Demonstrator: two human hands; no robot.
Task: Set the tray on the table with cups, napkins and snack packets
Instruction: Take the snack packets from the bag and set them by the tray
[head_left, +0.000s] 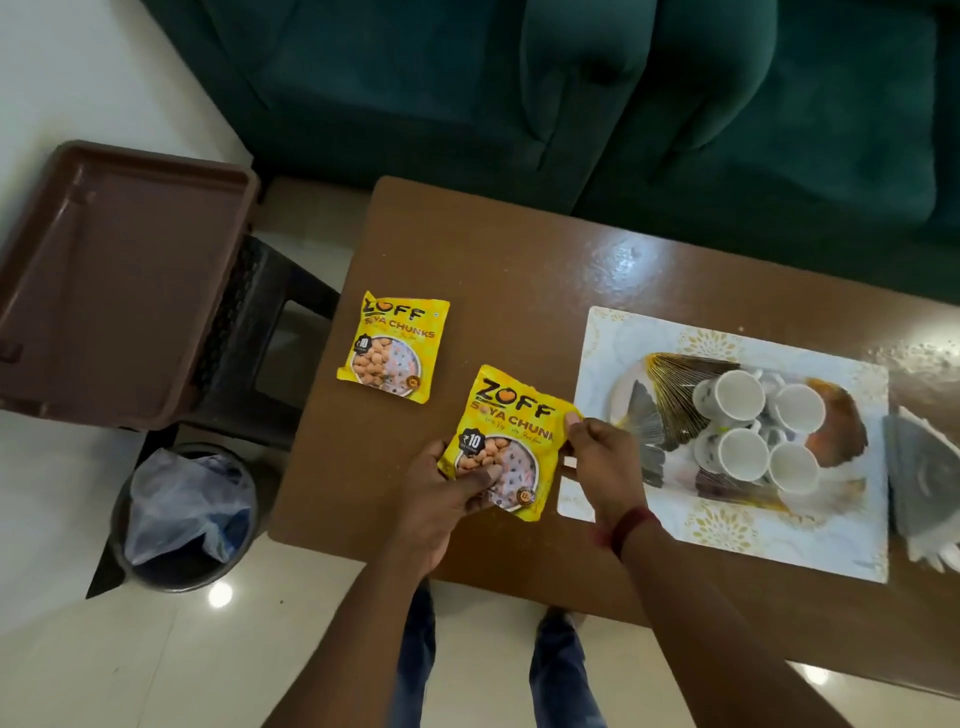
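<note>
The left hand (447, 491) grips the lower left corner of a packet (511, 431), thumb across its front, while the right hand (602, 457) pinches its right edge, just left of the tray (613, 343). A second packet (392, 345) lies flat on the table (467, 249) beyond; four cups (730, 397) stand on the tray.

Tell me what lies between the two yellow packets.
Only bare table, as the head view shows. The flat packet and the held packet are apart, with nothing between them.
</note>
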